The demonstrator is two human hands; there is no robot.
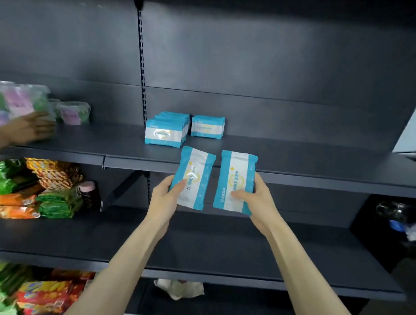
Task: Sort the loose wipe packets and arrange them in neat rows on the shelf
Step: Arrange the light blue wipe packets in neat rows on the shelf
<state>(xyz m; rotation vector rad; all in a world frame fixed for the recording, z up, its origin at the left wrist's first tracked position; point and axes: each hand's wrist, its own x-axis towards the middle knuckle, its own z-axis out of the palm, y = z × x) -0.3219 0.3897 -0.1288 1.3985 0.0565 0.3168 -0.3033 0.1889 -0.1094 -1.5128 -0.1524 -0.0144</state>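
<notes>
A: What is held just now, and where?

B: Two wipe packets are held in the air in front of the middle shelf [296, 154], at its front edge, and are not yet set down. The left packet [193, 179] is pinched at its lower part by the left hand [164, 196], with the thumb laid on the printed face and the rest of the hand hidden behind. The right packet [235, 180] is gripped by the right hand [253, 198]. Here the thumb is pressed on the front and the fingers [258, 182] are curled round the right edge.

A: Which way are they pointed?

B: The long axis of each packet is directed up and away, toward the shelf. The left one is tilted a little to the right, and the right one is held nearly straight. Both printed faces are turned to the camera, so the print is seen sideways.

A: How can this step be done well?

B: It is judged that each packet should be turned until its long axis lies across, as in the standing row [163, 133] and the single packet [207, 128] just beside it. The new packets are probably best stood on edge by the single one, face forward, with the edges lined up. One should be placed at a time, so that the standing row is not knocked over.
</notes>
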